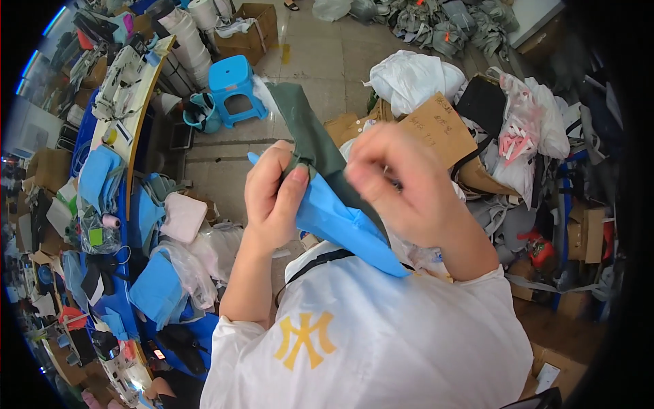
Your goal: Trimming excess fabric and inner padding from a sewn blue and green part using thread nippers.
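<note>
Right now I am holding the green cloth [308, 129] and the blue cloth [330, 215] in front of my white shirt [415, 327], a little right of the middle of the scene. The green cloth's long axis is running aslant, its free end pointing far and slightly left, its other end slanting near and right behind the blue cloth. The blue cloth is lying along much the same slant: a small tip is poking out to the left of my left hand [271, 194], and a longer, pointed end is reaching near and right, over the shirt front.

My left hand is pinching the fabric between thumb and bent fingers, just where green and blue are meeting. That forearm is standing nearly straight from the near left, the wrist below the knuckles. My right hand [405, 180] is hovering at the right edge of the green cloth, blurred, its fingers curling toward the thumb; I cannot tell whether they are gripping anything. The right forearm is leaning far and left from its sleeve.

Beyond the cloth, a blue stool [230, 73] is standing far left, and a cardboard flap [439, 128] is showing just beyond my right hand.
</note>
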A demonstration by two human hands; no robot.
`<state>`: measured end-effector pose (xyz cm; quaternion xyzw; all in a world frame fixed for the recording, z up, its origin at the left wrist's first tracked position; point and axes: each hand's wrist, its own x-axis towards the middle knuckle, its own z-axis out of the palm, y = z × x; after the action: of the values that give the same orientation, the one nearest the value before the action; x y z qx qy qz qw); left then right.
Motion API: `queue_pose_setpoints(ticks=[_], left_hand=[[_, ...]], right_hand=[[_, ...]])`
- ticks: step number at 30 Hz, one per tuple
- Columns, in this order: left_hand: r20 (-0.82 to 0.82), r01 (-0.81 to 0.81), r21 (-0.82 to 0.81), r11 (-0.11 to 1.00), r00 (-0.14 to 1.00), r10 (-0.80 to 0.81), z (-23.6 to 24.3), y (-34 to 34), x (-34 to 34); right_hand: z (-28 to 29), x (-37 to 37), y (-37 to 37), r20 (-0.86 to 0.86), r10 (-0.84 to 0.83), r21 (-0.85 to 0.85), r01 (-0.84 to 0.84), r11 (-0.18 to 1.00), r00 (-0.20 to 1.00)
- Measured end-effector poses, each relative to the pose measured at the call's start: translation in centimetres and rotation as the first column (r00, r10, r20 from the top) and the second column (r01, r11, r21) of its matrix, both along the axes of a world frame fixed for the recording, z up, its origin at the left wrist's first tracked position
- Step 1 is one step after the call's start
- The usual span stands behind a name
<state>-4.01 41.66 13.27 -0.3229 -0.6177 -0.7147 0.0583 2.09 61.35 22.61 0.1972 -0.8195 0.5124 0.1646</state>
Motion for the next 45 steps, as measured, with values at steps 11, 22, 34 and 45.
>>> queue_pose_setpoints(ticks=[11,22,34,45], left_hand=[[-0.081,0.048,0.074,0.996,0.996,-0.042,0.9,1.0,1.0],[-0.143,-0.018,-0.138,0.99,0.99,-0.002,1.7,0.4,1.7],[0.03,0.046,-0.045,0.998,0.999,-0.045,1.2,-1.1,2.5],[0.048,0.059,-0.123,0.991,0.997,-0.054,0.9,-2.7,2.4]], right_hand=[[0.2,0.1,-0.1,0.111,0.03,0.335,-0.066,0.94,0.993],[0.5,0.0,0.2,0.114,0.067,0.322,-0.1,0.941,0.991],[-0.5,-1.4,-1.2,0.349,0.167,-0.231,-0.088,0.969,0.922],[-3.0,-2.7,-2.6,0.001,-0.034,-0.263,0.033,0.964,0.999]])
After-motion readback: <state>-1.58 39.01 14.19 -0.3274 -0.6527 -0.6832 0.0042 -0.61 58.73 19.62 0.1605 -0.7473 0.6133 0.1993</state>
